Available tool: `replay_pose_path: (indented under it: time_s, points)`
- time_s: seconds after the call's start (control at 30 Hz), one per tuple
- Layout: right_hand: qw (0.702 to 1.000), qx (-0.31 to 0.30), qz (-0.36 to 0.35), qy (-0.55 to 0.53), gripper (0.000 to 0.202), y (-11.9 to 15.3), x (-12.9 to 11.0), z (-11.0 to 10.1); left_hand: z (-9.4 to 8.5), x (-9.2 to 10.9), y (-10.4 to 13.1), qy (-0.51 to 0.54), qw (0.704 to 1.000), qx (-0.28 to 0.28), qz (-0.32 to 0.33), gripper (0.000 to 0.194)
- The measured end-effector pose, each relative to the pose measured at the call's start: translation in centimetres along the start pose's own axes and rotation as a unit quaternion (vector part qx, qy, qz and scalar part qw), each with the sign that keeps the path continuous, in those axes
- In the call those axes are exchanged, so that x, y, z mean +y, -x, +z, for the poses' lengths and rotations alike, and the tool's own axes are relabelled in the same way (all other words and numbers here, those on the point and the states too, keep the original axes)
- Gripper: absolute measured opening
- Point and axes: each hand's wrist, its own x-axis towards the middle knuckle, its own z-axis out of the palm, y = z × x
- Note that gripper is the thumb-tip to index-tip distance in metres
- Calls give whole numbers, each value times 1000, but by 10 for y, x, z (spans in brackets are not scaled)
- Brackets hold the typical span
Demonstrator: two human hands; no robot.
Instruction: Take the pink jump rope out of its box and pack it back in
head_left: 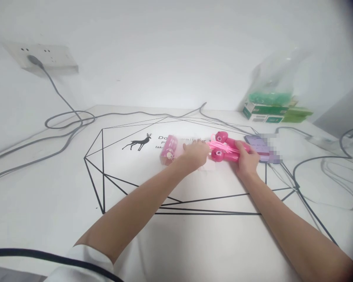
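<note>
My right hand (247, 158) is wrapped round the two handles of a pink jump rope (228, 156). The round heads of the handles, with cartoon eyes, point left, and the pink cord is bundled between them. My left hand (196, 153) is closed over the open-looking right part of a clear plastic box (168, 150) with a pink printed end. Its fingertips are partly hidden, close beside the rope's heads. The box lies on its side on the white table mat (135, 168).
A phone (257, 147) lies just beyond my right hand. Green and white boxes (264, 111) with a plastic bag (273, 78) stand at the back right. Grey cables (70, 135) run along the left and back; a dark cord (47, 256) crosses the front left.
</note>
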Motion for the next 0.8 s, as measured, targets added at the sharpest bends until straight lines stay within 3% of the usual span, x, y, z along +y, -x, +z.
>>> replay_pose_path:
  time_s: [0.23, 0.4, 0.53, 0.8]
  points:
    - [999, 23, 3, -35, 38, -5, 3, -2, 9, 1, -2, -12, 1000, 1, -12, 72]
    - [999, 5, -21, -26, 37, -1, 3, -1, 4, -1, 3, -9, 1000, 19, 11, 46]
    - [998, 18, -6, -58, 38, -2, -2, 1, 7, -8, 9, -4, 997, 60, 38, 33]
    - [995, 26, 39, -85, 42, -2, -15, 1, 22, -23, 22, 21, 983, 173, 64, 53]
